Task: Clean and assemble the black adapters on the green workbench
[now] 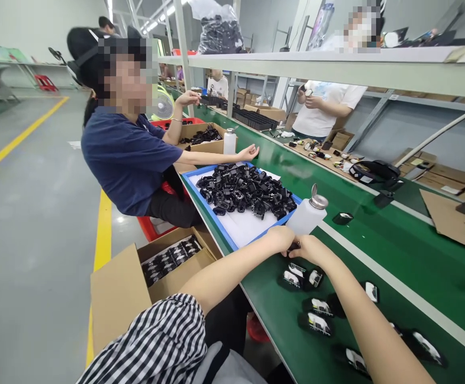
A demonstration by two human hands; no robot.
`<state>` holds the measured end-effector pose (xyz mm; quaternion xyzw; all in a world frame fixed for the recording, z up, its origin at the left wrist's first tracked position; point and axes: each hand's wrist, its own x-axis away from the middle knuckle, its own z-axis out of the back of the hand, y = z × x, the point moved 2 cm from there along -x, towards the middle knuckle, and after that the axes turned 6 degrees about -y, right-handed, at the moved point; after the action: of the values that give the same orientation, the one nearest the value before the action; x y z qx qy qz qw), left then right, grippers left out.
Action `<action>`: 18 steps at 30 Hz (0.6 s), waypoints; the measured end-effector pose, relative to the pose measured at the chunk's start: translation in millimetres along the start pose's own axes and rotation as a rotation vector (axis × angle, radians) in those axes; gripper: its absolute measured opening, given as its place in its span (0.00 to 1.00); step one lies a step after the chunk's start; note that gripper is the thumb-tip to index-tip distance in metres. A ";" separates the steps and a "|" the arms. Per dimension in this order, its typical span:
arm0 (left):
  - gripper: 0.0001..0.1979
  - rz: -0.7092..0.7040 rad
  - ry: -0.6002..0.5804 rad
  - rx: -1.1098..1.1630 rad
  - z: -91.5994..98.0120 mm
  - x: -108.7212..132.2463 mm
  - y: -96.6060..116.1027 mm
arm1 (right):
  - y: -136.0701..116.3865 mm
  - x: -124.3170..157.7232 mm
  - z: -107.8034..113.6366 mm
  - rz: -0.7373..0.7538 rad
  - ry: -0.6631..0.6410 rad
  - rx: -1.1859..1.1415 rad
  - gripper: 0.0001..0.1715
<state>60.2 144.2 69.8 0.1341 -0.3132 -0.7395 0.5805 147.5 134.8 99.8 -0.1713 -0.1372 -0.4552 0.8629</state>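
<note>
My left hand (282,239) and my right hand (309,249) meet just above the green work surface, beside a white pump bottle (306,217). Between their closed fingers is a small black part (294,246), mostly hidden by the fingers. Right below the hands lie several black housings (292,279) with white insides, and more of them are spread along the bench near my right forearm. Beyond my left hand is a blue-rimmed tray (226,234) heaped with small black plastic parts (244,192).
A co-worker in a dark blue shirt (128,154) sits to the left, one arm stretched over the bench. An open cardboard box (122,298) with packed parts stands by my left side. Overhead runs a white shelf (296,61). Another person (320,106) works across the belt.
</note>
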 end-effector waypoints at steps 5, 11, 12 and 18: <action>0.13 -0.005 -0.023 -0.032 3.0 3.4 1.3 | 1.1 0.3 -1.9 -0.009 -0.004 -0.028 0.11; 0.09 -0.026 -0.028 -0.079 8.5 33.3 0.5 | 0.4 6.3 -6.6 0.001 0.017 -0.118 0.14; 0.11 -0.031 -0.006 -0.086 12.2 41.2 -3.3 | 0.9 9.6 -4.9 0.016 0.023 -0.126 0.18; 0.19 0.294 0.455 -0.289 73.9 78.4 -54.1 | 64.8 47.3 36.6 -0.194 0.263 -0.153 0.23</action>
<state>-46.0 100.1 106.1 0.1656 -0.0827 -0.6354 0.7496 224.4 149.4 140.4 -0.1617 -0.0041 -0.5641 0.8097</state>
